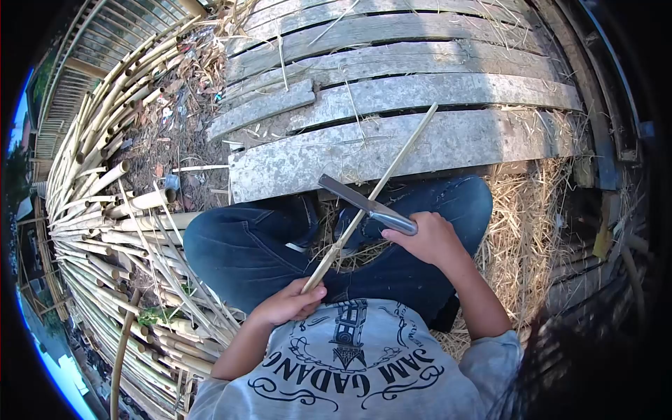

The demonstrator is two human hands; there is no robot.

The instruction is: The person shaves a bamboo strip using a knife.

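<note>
A long, thin bamboo strip [392, 168] slants up and away from my lap, its far end over the wooden planks. My left hand [292, 302] is closed around its near end, close to my shirt. In my right hand [425, 238] is the metal handle of a broad-bladed knife [350, 194]. The blade points up and to the left and crosses the bamboo strip around its middle. A node shows on the strip between the blade and my left hand.
Weathered planks [301, 164] form a low platform in front of my crossed legs. Many bamboo poles [143, 203] lie piled at the left. Straw-like shavings [521, 238] cover the ground at the right. A short loose board [262, 110] rests on the platform.
</note>
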